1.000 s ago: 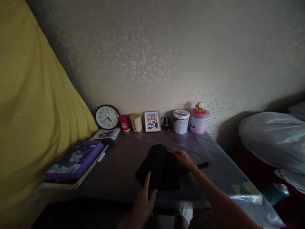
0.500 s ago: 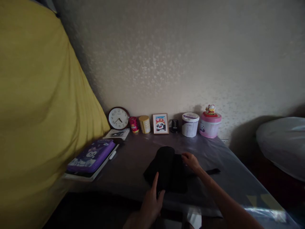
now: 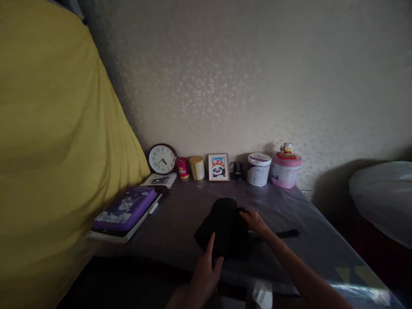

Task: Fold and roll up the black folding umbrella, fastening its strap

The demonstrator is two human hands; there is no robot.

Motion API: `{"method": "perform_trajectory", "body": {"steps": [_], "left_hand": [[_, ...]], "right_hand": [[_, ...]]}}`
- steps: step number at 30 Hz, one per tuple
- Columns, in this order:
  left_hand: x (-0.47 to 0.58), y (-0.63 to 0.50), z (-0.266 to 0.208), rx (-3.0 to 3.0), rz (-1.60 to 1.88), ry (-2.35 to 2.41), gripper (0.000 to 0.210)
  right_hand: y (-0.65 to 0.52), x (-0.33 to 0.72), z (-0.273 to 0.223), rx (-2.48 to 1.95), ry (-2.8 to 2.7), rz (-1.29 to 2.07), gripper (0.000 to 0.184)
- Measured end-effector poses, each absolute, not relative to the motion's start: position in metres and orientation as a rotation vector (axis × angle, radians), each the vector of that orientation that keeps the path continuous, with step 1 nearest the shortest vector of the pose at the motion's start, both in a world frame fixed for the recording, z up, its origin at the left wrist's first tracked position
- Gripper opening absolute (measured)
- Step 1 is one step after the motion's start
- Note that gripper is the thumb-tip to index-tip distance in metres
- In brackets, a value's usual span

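Note:
A folded black cloth item (image 3: 222, 223) lies near the front of the table, with a dark strap (image 3: 288, 234) reaching out to its right. Its exact kind is too dark to tell. My left hand (image 3: 206, 270) rests on its near edge, index finger stretched forward and thumb apart; the other fingers are hidden. At the right side of the cloth, my right hand (image 3: 254, 221) pinches the upper edge of a flap between thumb and fingers.
Against the wall stand a clock (image 3: 162, 159), a red can (image 3: 182, 168), a yellow-lidded can (image 3: 197, 168), a framed panda picture (image 3: 218, 167), a black object (image 3: 237, 171), a white tub (image 3: 259, 169) and a pink tub (image 3: 286, 171) bearing a figurine. A purple case (image 3: 127, 208) lies left, beside a yellow curtain (image 3: 58, 150).
My right hand has moved a little to the left, drawing the flap's edge over with it. The left hand stays in place on the cloth. The view has shifted slightly.

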State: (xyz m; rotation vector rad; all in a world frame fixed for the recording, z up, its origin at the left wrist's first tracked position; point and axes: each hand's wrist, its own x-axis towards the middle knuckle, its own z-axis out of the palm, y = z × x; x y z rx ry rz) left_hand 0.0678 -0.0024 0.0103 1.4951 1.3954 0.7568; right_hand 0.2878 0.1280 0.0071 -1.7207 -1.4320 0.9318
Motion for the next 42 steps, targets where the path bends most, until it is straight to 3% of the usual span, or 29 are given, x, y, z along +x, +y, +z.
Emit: {"method": "perform_trajectory", "body": {"steps": [9, 22, 32, 42], "left_hand": [[0.065, 0.000, 0.005, 1.450, 0.756, 1.343, 0.065], [0.061, 0.001, 0.007, 1.465, 0.937, 1.343, 0.061], [0.056, 0.005, 0.002, 1.472, 0.847, 1.293, 0.065], [0.061, 0.002, 0.003, 1.363, 0.680, 1.309, 0.071]], "right_hand": [[0.131, 0.281, 0.000, -1.721, -1.543, 0.763, 0.010], [0.137, 0.262, 0.018, -1.653, -1.542, 0.676, 0.032], [0.136, 0.245, 0.023, -1.615, -1.531, 0.801, 0.039], [0.126, 0.227, 0.034, -1.347, -1.687, 1.064, 0.022]]}}
